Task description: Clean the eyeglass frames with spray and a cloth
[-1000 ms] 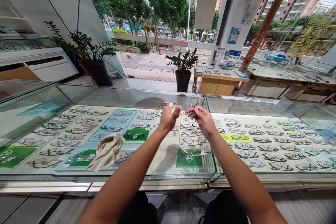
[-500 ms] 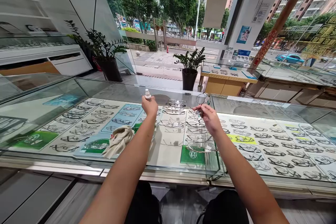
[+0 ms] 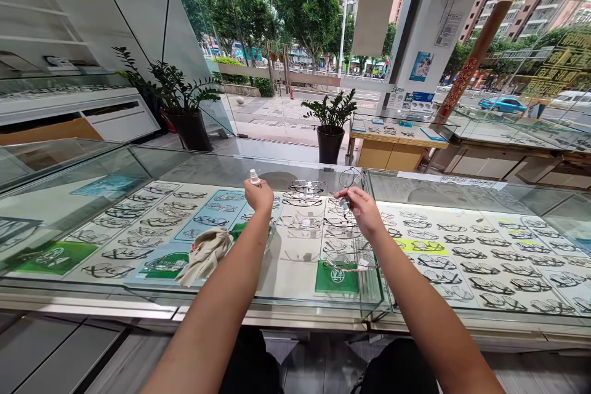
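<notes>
My left hand point(image 3: 259, 196) is closed around a small spray bottle point(image 3: 253, 176) with a white top; its lower part is hidden by the fingers. Between thumb and fingers, my right hand point(image 3: 364, 210) pinches a pair of eyeglasses point(image 3: 347, 178) with round lenses and a thin dark rim, one lens above the other. Both hands are over the glass counter point(image 3: 286, 303). A crumpled beige cloth point(image 3: 205, 253) lies on the glass left of my left forearm. Several eyeglass frames point(image 3: 302, 200) sit between the hands.
Rows of eyeglasses point(image 3: 471, 252) fill the display case on the right, with more rows point(image 3: 133, 228) on the left. Green cards point(image 3: 337, 277) lie among them. Beyond the counter stand potted plants point(image 3: 330, 141), a wooden display table point(image 3: 390, 151) and a large window.
The view has tilted up slightly, so the scene sits lower. My left hand has dropped a little with the spray bottle. The eyeglasses in my right hand have shifted slightly left.
</notes>
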Available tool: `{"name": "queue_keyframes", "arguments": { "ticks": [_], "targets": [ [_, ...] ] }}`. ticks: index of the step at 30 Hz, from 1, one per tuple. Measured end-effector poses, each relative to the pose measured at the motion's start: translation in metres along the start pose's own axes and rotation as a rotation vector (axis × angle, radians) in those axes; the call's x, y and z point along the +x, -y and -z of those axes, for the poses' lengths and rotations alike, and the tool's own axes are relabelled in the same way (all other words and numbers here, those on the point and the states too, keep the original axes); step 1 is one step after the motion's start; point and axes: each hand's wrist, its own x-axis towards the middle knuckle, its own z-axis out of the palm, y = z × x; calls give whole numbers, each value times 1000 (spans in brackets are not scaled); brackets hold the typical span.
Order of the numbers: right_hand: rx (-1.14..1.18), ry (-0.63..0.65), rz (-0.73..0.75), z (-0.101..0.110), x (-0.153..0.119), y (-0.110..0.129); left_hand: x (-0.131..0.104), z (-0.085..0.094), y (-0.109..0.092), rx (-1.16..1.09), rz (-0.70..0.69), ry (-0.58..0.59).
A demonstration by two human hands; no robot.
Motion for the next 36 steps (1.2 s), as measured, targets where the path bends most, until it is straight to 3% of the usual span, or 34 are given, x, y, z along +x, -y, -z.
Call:
{"name": "queue_keyframes", "arguments": {
  "ticks": [4,8,11,13,16,18,20,23,26,29,32,36],
  "targets": [
    [6,-6,-3,-2,0,3,-1,1,1,14,-4,-23],
    [-19,-28,4,-1,1,5,-9,5,-7,22,-32,-123],
    [-14,-40,32,4,4,3,-26,18,-30,-3,-195,-237],
    [-8,-45,47,7,7,1,-43,37,-53,-38,-401,-314],
    [-8,-54,39,10,9,-1,-73,80,-91,-73,-659,-389],
    [-10,-56,34,12,9,-1,-89,113,-108,-78,-785,-327],
    [-8,-57,45,13,9,-2,-96,145,-112,23,-887,-188],
    [-31,-50,43,15,9,-3,-89,182,-95,329,-878,-5],
    [-69,-31,46,15,8,-4,-74,203,-57,709,-673,231],
    [-107,-28,49,15,7,-4,-65,212,-16,998,-464,413],
    [-114,-24,48,14,6,-5,-64,215,10,1060,-439,445],
    [-104,1,54,13,5,-5,-64,222,25,1013,-286,388]
  ]
}}
